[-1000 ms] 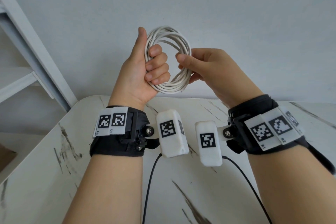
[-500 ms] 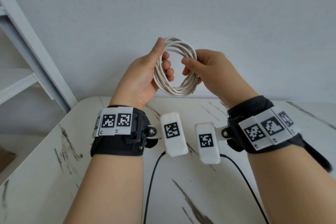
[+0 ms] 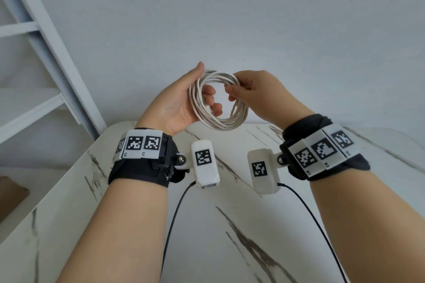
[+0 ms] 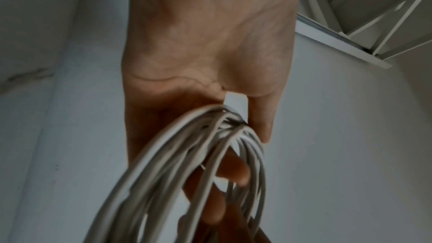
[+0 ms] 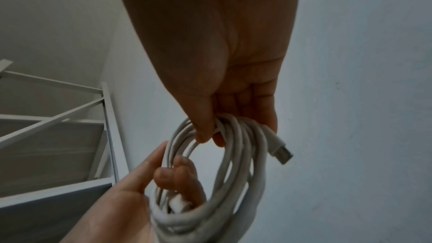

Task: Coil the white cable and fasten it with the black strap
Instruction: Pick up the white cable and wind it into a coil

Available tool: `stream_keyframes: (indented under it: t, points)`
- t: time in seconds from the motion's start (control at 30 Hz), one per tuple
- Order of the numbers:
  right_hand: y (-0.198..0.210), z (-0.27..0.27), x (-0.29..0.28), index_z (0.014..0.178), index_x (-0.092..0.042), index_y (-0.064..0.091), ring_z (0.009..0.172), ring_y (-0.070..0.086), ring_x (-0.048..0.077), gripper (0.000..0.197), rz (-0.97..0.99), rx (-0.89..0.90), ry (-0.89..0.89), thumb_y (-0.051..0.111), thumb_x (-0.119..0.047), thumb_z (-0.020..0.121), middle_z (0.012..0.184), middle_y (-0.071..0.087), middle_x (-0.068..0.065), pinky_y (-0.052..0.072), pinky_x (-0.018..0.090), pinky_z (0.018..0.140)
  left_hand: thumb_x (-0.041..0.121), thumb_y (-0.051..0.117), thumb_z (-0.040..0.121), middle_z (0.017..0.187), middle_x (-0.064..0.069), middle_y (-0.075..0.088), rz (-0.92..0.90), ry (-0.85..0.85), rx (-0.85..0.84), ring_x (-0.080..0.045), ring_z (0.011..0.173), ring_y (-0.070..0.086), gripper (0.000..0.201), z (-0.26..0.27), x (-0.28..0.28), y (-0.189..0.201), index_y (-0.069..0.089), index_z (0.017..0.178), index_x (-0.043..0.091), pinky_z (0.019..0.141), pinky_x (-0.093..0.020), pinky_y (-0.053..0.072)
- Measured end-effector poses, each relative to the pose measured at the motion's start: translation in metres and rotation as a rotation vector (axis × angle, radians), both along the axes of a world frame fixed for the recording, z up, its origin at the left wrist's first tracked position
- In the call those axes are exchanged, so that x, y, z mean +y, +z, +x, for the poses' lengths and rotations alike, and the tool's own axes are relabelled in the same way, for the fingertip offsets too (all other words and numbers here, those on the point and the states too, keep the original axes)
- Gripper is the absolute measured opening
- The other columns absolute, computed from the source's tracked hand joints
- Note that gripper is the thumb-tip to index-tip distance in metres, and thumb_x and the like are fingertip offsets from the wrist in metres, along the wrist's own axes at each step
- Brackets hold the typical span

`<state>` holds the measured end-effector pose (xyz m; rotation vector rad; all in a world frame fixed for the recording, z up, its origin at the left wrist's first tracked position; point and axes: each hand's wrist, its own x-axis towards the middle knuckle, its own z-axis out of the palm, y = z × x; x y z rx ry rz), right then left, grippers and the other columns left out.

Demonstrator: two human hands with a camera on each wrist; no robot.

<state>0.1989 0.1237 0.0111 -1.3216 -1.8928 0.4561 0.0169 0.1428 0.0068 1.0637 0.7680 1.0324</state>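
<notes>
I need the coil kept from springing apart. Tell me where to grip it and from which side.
Grip the coil across all its bundled turns, at the rim where the right hand pinches now. Come from outside, thumb through the opening. The loops lie loose, and a plug pokes free there, so one grip traps both.

1. In the left wrist view the white cable (image 4: 177,182) was smeared by blur near the lens, and its lower loops ran off the bottom edge.
2. The left hand (image 4: 205,47) had its fingertips tucked behind those loops, so their grip could not be judged there.
3. In the right wrist view the right hand (image 5: 217,73) lay in deep shadow, its fingers (image 5: 268,117) partly hidden behind the coil.
4. The plug (image 5: 281,151) beside that hand was too soft to tell its type.
</notes>
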Motion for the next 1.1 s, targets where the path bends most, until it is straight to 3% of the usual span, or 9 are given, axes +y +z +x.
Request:
stream_keyframes:
  t: [0.13, 0.23, 0.43, 0.53, 0.63, 0.8, 0.93, 1.0, 1.1]
  points:
    - [0.001, 0.001, -0.027, 0.086, -0.011, 0.067, 0.051, 0.046, 0.000, 0.018, -0.009, -0.088, 0.030, 0.057, -0.023, 0.095, 0.062, 0.057, -0.010, 0.034, 0.011, 0.050, 0.029, 0.049, 0.093, 0.057, -0.009, 0.062, -0.042, -0.094, 0.021, -0.032, 0.067, 0.052, 0.035, -0.010, -0.024, 0.005, 0.063, 0.084, -0.002, 0.073, -0.039, 0.054]
    - [0.002, 0.000, -0.048, 0.086, -0.013, 0.067, 0.057, 0.047, 0.005, 0.017, -0.018, -0.131, 0.039, 0.057, -0.024, 0.095, 0.071, 0.063, -0.003, 0.036, 0.022, 0.058, 0.025, 0.046, 0.088, 0.055, -0.010, 0.058, -0.037, -0.130, 0.072, -0.032, 0.062, 0.053, 0.035, -0.013, -0.045, 0.008, 0.064, 0.079, -0.003, 0.069, -0.035, 0.052]
    - [0.012, -0.004, -0.081, 0.090, -0.015, 0.069, 0.069, 0.057, 0.015, 0.016, -0.023, -0.117, 0.050, 0.057, -0.024, 0.095, 0.081, 0.069, 0.002, 0.041, 0.029, 0.066, 0.052, 0.055, 0.090, 0.047, 0.000, 0.042, -0.004, -0.089, 0.232, -0.020, 0.055, 0.050, 0.050, -0.008, -0.078, 0.014, 0.050, 0.056, 0.016, 0.068, -0.032, 0.045]
    - [0.017, -0.005, -0.095, 0.089, -0.016, 0.069, 0.068, 0.055, 0.013, 0.015, -0.026, -0.105, 0.056, 0.057, -0.023, 0.095, 0.079, 0.069, 0.000, 0.040, 0.028, 0.065, 0.048, 0.053, 0.093, 0.045, 0.002, 0.031, -0.003, -0.044, 0.175, -0.018, 0.049, 0.043, 0.051, -0.002, -0.094, 0.015, 0.036, 0.055, 0.018, 0.073, -0.035, 0.049]
    - [0.019, -0.005, -0.107, 0.081, -0.020, 0.067, 0.067, 0.055, 0.014, 0.017, -0.043, -0.089, 0.058, 0.058, -0.024, 0.095, 0.072, 0.065, -0.005, 0.041, 0.028, 0.064, 0.043, 0.055, 0.094, 0.043, 0.002, 0.025, -0.001, 0.025, 0.133, -0.016, 0.044, 0.038, 0.051, 0.004, -0.109, 0.014, 0.030, 0.056, 0.020, 0.063, -0.033, 0.052]
    - [0.015, 0.000, -0.121, 0.093, -0.014, 0.071, 0.074, 0.065, 0.018, 0.014, -0.085, -0.049, 0.055, 0.062, -0.024, 0.092, 0.082, 0.072, 0.008, 0.050, 0.033, 0.074, 0.040, 0.057, 0.094, 0.045, 0.002, 0.022, 0.022, 0.078, 0.138, -0.016, 0.042, 0.035, 0.051, 0.011, -0.125, 0.011, 0.032, 0.054, 0.020, 0.061, -0.034, 0.050]
    - [0.017, 0.012, -0.129, 0.116, -0.023, 0.069, 0.081, 0.068, 0.009, 0.029, -0.151, 0.050, 0.096, 0.070, -0.024, 0.088, 0.091, 0.074, 0.000, 0.050, 0.016, 0.075, 0.048, 0.055, 0.093, 0.049, 0.001, 0.020, 0.026, 0.089, 0.127, -0.017, 0.043, 0.033, 0.050, 0.016, -0.134, 0.012, 0.036, 0.058, 0.018, 0.061, -0.034, 0.050]
    - [0.017, 0.020, -0.128, 0.126, -0.024, 0.065, 0.097, 0.069, 0.013, 0.040, -0.213, 0.129, 0.108, 0.072, -0.023, 0.087, 0.107, 0.073, -0.001, 0.052, 0.022, 0.091, 0.050, 0.054, 0.093, 0.050, 0.001, 0.020, 0.020, 0.100, 0.129, -0.018, 0.045, 0.031, 0.050, 0.020, -0.136, 0.013, 0.035, 0.059, 0.018, 0.059, -0.034, 0.049]
    - [0.016, 0.034, -0.128, 0.123, -0.020, 0.067, 0.111, 0.066, 0.018, 0.034, -0.245, 0.305, 0.110, 0.065, -0.011, 0.090, 0.119, 0.069, 0.006, 0.048, 0.036, 0.104, 0.043, 0.054, 0.095, 0.050, 0.001, 0.020, 0.019, 0.122, 0.139, -0.018, 0.046, 0.030, 0.045, 0.028, -0.139, 0.014, 0.037, 0.061, 0.018, 0.057, -0.033, 0.049]
